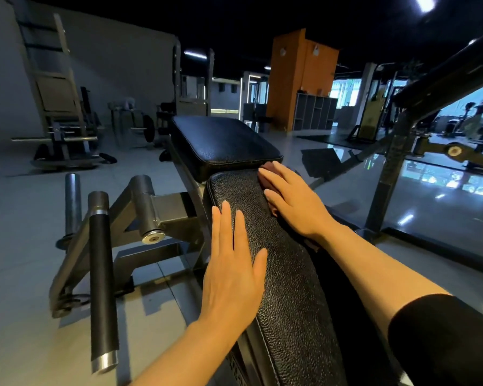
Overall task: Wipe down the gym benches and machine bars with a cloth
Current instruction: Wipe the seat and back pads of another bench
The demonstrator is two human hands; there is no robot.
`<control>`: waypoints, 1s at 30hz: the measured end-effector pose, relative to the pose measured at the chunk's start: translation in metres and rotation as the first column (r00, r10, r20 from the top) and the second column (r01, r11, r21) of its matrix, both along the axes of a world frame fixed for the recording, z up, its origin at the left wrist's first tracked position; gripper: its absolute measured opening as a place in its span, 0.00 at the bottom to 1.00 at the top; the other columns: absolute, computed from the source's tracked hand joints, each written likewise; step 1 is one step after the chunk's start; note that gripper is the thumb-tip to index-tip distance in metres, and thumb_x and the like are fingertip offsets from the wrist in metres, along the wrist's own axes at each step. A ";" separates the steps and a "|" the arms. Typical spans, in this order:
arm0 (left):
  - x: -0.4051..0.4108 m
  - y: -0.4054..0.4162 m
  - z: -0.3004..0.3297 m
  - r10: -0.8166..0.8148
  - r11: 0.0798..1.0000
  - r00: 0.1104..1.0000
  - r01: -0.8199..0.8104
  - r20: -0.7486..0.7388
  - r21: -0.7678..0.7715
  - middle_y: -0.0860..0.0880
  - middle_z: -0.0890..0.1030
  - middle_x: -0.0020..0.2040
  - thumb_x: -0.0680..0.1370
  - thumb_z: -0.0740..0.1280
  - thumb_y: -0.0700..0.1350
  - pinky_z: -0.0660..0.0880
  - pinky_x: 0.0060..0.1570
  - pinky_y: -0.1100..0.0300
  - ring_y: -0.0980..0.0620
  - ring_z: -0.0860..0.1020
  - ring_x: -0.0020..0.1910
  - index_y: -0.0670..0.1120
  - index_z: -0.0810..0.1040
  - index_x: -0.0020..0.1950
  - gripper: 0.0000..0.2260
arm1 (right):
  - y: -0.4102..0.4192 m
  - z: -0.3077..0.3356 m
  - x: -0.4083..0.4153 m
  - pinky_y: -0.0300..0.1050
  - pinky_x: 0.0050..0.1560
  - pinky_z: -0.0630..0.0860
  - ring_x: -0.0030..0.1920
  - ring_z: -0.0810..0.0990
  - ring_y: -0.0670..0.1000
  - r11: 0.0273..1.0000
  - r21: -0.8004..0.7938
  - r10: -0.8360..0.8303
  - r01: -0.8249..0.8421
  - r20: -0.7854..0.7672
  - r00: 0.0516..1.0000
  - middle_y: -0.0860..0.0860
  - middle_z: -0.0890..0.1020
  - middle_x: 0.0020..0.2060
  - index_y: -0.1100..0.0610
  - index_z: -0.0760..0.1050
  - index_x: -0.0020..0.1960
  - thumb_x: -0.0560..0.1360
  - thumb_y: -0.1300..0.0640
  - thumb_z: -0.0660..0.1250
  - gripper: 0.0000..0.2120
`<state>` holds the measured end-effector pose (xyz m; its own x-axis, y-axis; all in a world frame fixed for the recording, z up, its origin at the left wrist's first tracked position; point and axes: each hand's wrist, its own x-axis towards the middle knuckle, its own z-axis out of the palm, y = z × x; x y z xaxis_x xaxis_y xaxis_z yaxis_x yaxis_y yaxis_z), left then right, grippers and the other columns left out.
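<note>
A long black padded bench back (287, 274) runs from the bottom of the view up toward a second black seat pad (223, 143). My left hand (232, 266) lies flat with straight fingers on the left side of the back pad. My right hand (293, 199) presses flat on a dark reddish cloth (268, 166) near the pad's far right corner. Only slivers of the cloth show around the fingers and under the wrist.
A machine handle with a black grip (102, 277) and steel posts (72, 201) stand left of the bench on the tiled floor (25, 316). A dark diagonal frame bar (446, 76) crosses the upper right above an upright post (388, 174). Other gym machines stand further back.
</note>
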<state>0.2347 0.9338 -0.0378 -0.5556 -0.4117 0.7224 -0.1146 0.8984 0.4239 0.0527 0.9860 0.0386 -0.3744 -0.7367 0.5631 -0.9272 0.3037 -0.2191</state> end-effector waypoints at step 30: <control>0.035 -0.002 -0.004 -0.065 0.987 0.989 0.083 -0.136 0.134 0.51 0.64 0.74 0.79 0.57 0.54 0.55 0.72 0.68 0.58 0.60 0.74 0.46 0.66 0.73 0.24 | -0.025 -0.013 0.083 0.48 0.77 0.51 0.78 0.53 0.52 0.984 -0.021 0.174 -0.178 -0.120 0.977 0.52 0.59 0.77 0.51 0.64 0.76 0.81 0.46 0.52 0.24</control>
